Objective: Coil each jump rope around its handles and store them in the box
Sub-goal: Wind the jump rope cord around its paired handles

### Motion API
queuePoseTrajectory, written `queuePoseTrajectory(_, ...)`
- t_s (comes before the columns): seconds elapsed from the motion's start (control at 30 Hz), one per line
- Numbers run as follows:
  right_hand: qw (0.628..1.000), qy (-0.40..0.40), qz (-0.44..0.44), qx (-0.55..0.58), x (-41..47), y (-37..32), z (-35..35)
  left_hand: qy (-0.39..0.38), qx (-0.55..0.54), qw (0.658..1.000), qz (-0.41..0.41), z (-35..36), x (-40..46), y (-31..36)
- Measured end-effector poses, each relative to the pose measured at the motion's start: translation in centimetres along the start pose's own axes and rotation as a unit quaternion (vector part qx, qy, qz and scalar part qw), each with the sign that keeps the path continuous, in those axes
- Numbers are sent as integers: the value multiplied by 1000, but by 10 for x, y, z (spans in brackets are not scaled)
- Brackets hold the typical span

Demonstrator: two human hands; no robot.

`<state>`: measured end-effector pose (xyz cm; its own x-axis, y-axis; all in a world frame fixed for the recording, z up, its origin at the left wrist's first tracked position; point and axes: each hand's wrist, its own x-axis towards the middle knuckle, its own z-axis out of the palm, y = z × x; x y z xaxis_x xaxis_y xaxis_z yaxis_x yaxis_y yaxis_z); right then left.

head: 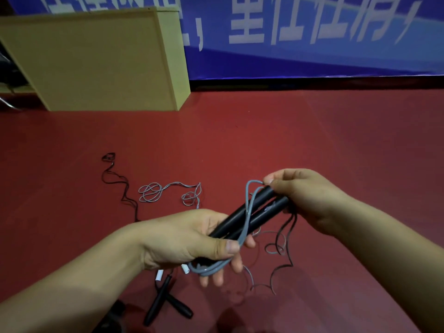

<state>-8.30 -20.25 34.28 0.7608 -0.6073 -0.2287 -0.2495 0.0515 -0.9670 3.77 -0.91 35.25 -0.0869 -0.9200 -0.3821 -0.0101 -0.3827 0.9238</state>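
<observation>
Two black jump-rope handles (252,213) lie side by side, held level between the two hands above the red floor (312,131). The left hand (192,239) grasps their near ends, fingers curled beneath and thumb pressed on top. The right hand (305,195) closes over their far ends, its fingertips pinching a loop of the grey cord (247,212). This cord crosses the handles lengthwise, passes under the left thumb and gathers in several turns (209,269) below the left fingers. Thin dark and grey strands (283,241) hang loose beneath the right hand and trail onto the floor.

Just below the left wrist, a second pair of black handles (165,301) lies crossed on the floor, with two white end pieces (159,275) beside them. Beyond the left hand, a loose grey rope (153,192) lies in tangled loops, and farther to the left a thin black rope (120,186) winds across the floor.

Well beyond both hands, to the left, stands the tan cardboard box (96,61). To its right, a blue banner (312,32) with white characters runs along the far edge of the floor.
</observation>
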Motion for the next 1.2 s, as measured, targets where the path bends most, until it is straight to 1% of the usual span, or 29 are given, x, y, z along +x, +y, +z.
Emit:
queuePoseTrajectory(0.07,999,-28,0,-42,-3,5,3,21,-2,1000,21,-1,-1,0)
queuePoseTrajectory(0.13,995,-73,8,-65,-5,11,10,47,-11,998,44,-3,-2,-1)
queuePoseTrajectory(0.2,991,-117,20,-68,-10,16,16,84,-26,994,66,-4,-3,-1)
queuePoseTrajectory(0.27,988,-147,24,-51,-12,20,23,143,-56,985,84,-7,-3,-1)
queuePoseTrajectory(0.37,988,-154,6,-21,-13,21,27,223,-101,966,85,-10,-2,-1)
queuePoseTrajectory(0.43,989,-150,-9,-14,-12,20,27,258,-106,958,72,-13,-3,-2)
queuePoseTrajectory(0.53,987,-146,-28,-62,-9,21,27,301,-109,946,51,-20,-1,-6)
queuePoseTrajectory(0.6,984,-151,-31,-85,-8,23,27,330,-89,939,34,-25,0,-10)
queuePoseTrajectory(0.73,983,-147,-13,-111,-7,28,28,352,-29,935,13,-31,2,-19)
queuePoseTrajectory(0.87,987,-114,24,-113,-6,31,28,390,-10,921,-7,-36,4,-24)
queuePoseTrajectory(0.97,986,-112,36,-116,-7,31,25,409,6,912,-21,-37,5,-29)
queuePoseTrajectory(1.07,983,-127,23,-127,-12,29,23,410,66,909,-34,-36,6,-35)
queuePoseTrajectory(1.2,982,-137,-21,-132,-14,30,23,392,136,909,-46,-36,8,-42)
